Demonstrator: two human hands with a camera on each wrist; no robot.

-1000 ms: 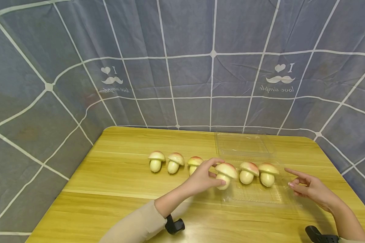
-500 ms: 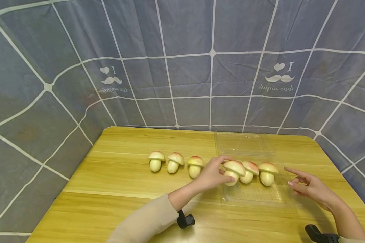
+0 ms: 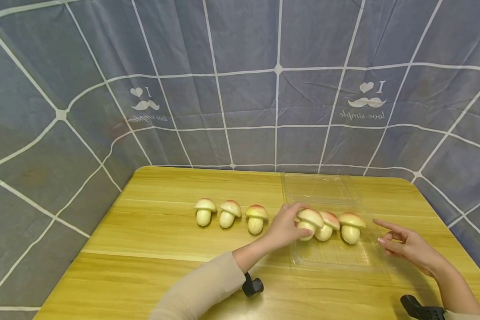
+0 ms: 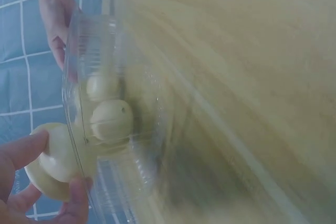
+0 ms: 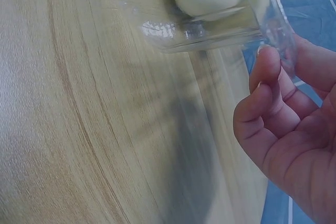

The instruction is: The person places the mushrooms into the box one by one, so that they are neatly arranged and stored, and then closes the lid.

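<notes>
My left hand [image 3: 283,227] grips a pale mushroom [image 3: 310,218] with a reddish cap, over the left side of a clear plastic box [image 3: 331,258]. In the left wrist view, fingers and thumb hold this mushroom [image 4: 59,156] by the box's rim. Two more mushrooms stand inside: one with a red-tinged cap [image 3: 329,222], partly hidden by the held one, and a yellowish one [image 3: 351,227]. At the box's right edge is my right hand [image 3: 414,251], index finger extended. The right wrist view shows the clear rim [image 5: 281,38] between its fingers.
Left of the box, a row of three mushrooms lies on the wooden table: a far-left one [image 3: 204,212], a middle one [image 3: 229,214] and a yellow-red one [image 3: 256,219]. The box's clear lid [image 3: 322,186] lies folded back behind it. A grey-blue checked curtain [image 3: 248,102] surrounds the table.
My left hand has carried its mushroom rightward and slightly away from me, up beside the red-tinged one. The yellow-red mushroom behind that hand has come into full view. My right hand has stayed put.
</notes>
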